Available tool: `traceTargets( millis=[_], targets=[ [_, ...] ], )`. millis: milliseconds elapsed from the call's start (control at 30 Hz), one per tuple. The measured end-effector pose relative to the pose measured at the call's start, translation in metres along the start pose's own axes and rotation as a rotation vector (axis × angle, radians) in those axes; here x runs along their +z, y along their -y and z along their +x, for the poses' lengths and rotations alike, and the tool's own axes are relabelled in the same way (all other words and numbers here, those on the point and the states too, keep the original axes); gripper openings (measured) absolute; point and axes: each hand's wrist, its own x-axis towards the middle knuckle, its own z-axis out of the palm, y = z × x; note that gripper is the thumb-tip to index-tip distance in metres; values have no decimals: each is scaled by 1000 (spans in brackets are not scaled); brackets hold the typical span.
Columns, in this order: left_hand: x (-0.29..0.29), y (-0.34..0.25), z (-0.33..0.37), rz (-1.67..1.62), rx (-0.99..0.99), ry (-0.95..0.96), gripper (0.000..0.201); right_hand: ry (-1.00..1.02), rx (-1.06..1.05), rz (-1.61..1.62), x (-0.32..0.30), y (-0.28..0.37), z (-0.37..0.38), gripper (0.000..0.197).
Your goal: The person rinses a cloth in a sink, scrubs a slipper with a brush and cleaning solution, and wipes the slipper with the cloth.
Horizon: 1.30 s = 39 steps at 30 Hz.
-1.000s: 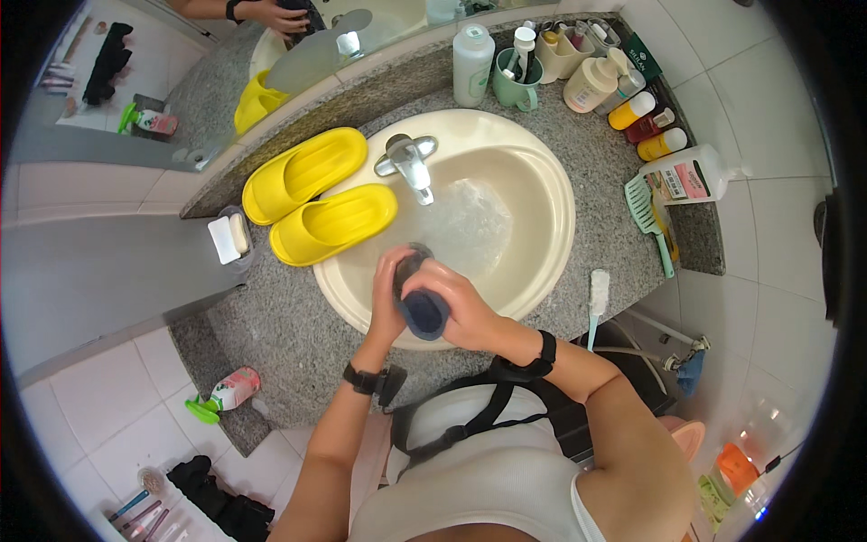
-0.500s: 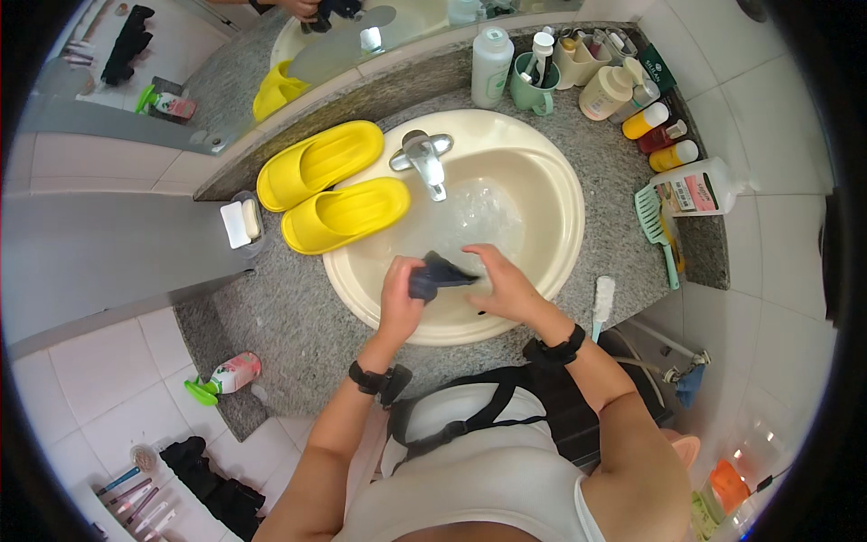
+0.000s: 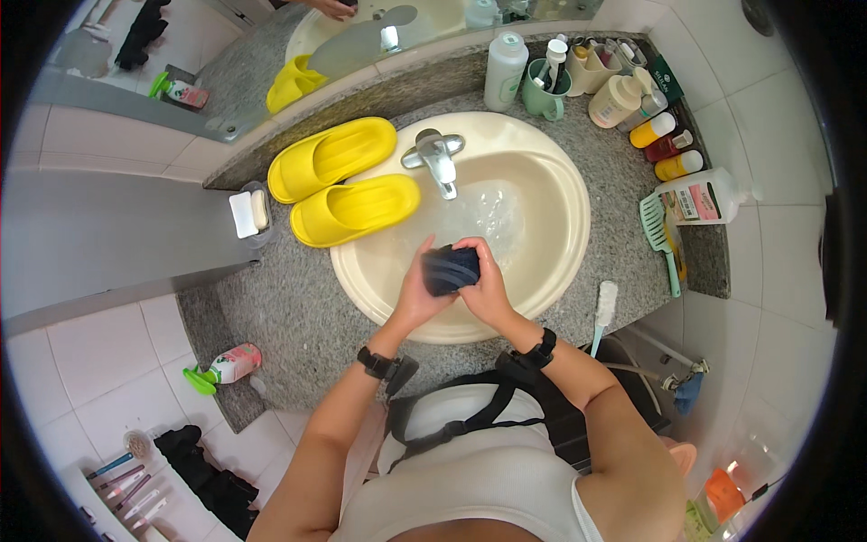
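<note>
Over the near half of the cream oval sink [image 3: 567, 257], a small dark navy folded cloth [image 3: 452, 269] is held up between my two hands. My left hand [image 3: 418, 296] grips its left side and my right hand [image 3: 489, 291] wraps its right side, fingers closed on it. The cloth is slightly blurred, and whether it is a sock or another small item cannot be told. Water with some suds lies in the basin beyond my hands. The chrome faucet [image 3: 437, 161] stands at the sink's back rim.
Yellow slippers [image 3: 354, 210] rest at the sink's left, partly over its rim. A soap dish [image 3: 249, 215] is further left. Bottles and a green cup [image 3: 547, 90] line the back right. A green slotted scoop [image 3: 657, 237] and a white-headed brush [image 3: 605, 305] lie right.
My right hand has moved left and closed on the dark cloth, which now sits bunched between both hands. Before, my left hand alone held it while the right was open beside it.
</note>
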Motion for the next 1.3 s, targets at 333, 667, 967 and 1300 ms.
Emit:
traceTargets(
  millis=[333,667,967,1300],
  targets=[
    [-9,-3,10,590,209,-226,27,281,453,722,-37,-25,23,30],
    [-20,-8,15,1029,650,125,40,722,763,260,-32,-58,18,40],
    [-18,35,23,829,138,53,24,300,115,-718,-7,-75,29,40],
    [-19,35,14,537,70,159,13,348,-328,-974,-14,-66,22,20]
  ],
)
